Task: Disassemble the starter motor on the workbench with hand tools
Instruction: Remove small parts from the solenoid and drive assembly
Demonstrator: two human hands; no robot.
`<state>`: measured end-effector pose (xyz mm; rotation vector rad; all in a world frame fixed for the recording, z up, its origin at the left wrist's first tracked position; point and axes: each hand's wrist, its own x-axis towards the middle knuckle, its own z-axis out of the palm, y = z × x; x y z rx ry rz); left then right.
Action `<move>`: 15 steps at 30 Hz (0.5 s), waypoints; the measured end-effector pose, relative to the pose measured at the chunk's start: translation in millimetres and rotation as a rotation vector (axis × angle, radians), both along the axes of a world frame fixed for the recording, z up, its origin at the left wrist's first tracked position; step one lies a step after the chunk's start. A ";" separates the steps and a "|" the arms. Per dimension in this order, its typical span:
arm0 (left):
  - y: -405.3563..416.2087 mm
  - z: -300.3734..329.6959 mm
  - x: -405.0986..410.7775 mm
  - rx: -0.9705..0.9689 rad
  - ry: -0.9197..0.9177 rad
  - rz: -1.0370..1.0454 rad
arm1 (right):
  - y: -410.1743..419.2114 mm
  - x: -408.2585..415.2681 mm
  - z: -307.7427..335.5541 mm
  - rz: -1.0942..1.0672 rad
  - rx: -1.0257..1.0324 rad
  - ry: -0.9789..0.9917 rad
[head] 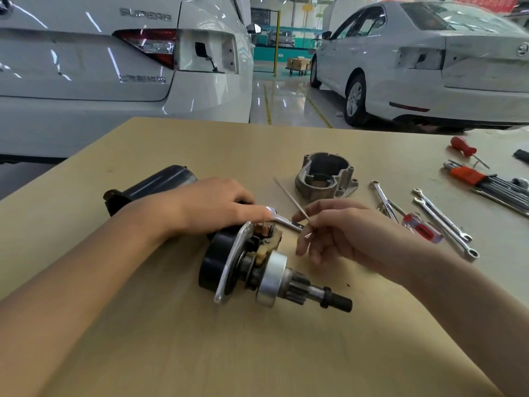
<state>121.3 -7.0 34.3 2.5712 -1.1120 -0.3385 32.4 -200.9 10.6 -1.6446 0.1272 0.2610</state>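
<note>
The starter motor (252, 270) lies on the workbench (200, 339) with its nose housing off; clutch, pinion gear and shaft point toward the lower right. Its dark cylindrical body (160, 180) stretches away to the upper left. My left hand (211, 206) rests over the motor, its fingers lying on a silver wrench (283, 220) beside the lever fork. My right hand (335, 227) pinches a long thin rod (290, 199) that slants up to the left. The removed grey aluminium nose housing (325, 177) stands behind the hands.
Several combination wrenches (442, 222) and a red-handled screwdriver (420, 227) lie to the right. Farther right are a hex key set in an orange holder (469, 176) and a red screwdriver (463, 146). Two white cars stand beyond the bench's far edge.
</note>
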 end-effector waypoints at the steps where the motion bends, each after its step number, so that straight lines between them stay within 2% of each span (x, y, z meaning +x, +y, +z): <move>1: -1.9 -0.1 0.7 0.020 -0.003 0.001 | -0.2 -0.6 -0.5 0.021 0.000 0.005; 7: -2.3 -0.2 0.2 0.068 0.023 0.010 | 0.9 -1.6 1.6 0.039 -0.035 -0.012; 15: 5.9 -13.3 2.4 -0.209 -0.020 -0.011 | 2.3 -4.1 -3.0 0.035 -0.004 -0.061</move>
